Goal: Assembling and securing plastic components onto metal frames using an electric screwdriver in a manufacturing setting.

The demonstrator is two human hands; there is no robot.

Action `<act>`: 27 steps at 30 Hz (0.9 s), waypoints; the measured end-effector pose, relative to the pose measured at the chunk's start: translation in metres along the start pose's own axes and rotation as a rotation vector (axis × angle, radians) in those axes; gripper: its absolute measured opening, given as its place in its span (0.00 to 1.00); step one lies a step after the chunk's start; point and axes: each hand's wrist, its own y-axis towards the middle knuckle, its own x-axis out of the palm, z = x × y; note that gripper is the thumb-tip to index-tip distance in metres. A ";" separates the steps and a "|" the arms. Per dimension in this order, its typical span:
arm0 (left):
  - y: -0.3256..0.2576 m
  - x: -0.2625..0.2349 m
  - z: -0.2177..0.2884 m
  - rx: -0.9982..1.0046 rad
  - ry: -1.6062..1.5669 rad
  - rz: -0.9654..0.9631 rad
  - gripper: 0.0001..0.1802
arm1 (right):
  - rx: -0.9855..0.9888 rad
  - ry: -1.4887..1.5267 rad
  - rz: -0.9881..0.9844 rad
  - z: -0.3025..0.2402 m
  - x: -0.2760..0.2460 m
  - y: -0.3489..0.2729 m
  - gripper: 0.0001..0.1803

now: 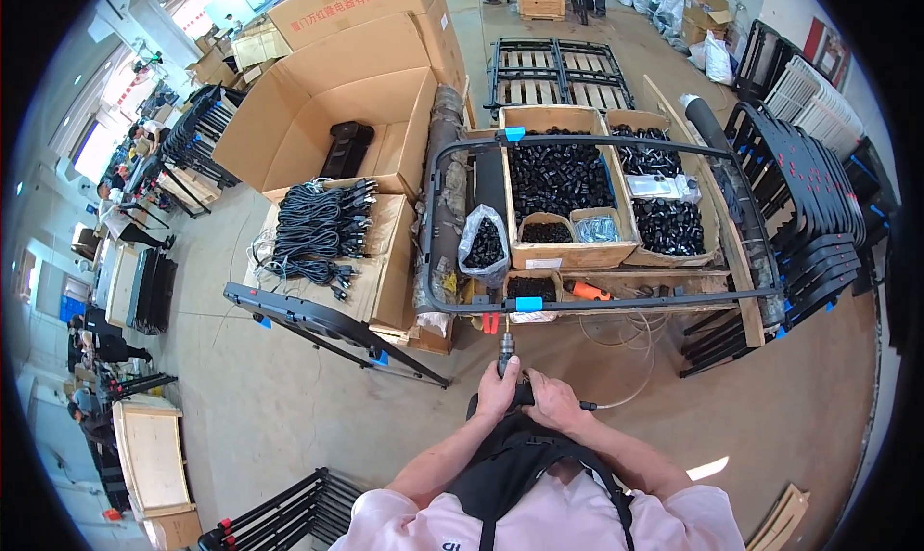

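Workshop floor seen from above, contents listed by size. At upper left stands a large open cardboard carton (322, 108) holding one black part (346, 147); before it a smaller carton carries a pile of coiled black cables (322, 229), and a black metal bar frame (327, 330) leans at that carton's near edge. At centre, a black tubular frame (597, 301) with rounded corners and blue clips lies across a workbench, ringing two cardboard boxes of small black fittings (558, 180); a clear plastic bag (484, 246) of similar pieces stands just left of the boxes, and an orange-handled tool (589, 290) lies under the frame's near rail. To the right, black panels (818, 214) are stacked on edge. Between the person and the bench, the near rail of the frame is the closest obstacle. A black powered screwdriver (505, 354) points its bit up toward that rail, next to a blue clip (527, 304). The left hand (498, 389) is wrapped closed around the tool's body; the right hand (555, 400) is curled shut on its rear handle, where a thin hose (626, 392) leaves to the right.
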 end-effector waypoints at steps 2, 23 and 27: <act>0.002 0.000 0.001 -0.009 -0.008 -0.007 0.29 | 0.004 0.005 -0.012 0.001 -0.001 0.002 0.46; 0.028 0.004 -0.002 0.002 0.122 -0.001 0.30 | 0.040 -0.016 -0.049 -0.005 -0.012 0.019 0.41; 0.027 0.005 -0.006 -0.004 0.131 0.022 0.30 | 0.048 -0.001 -0.012 -0.012 -0.006 0.017 0.30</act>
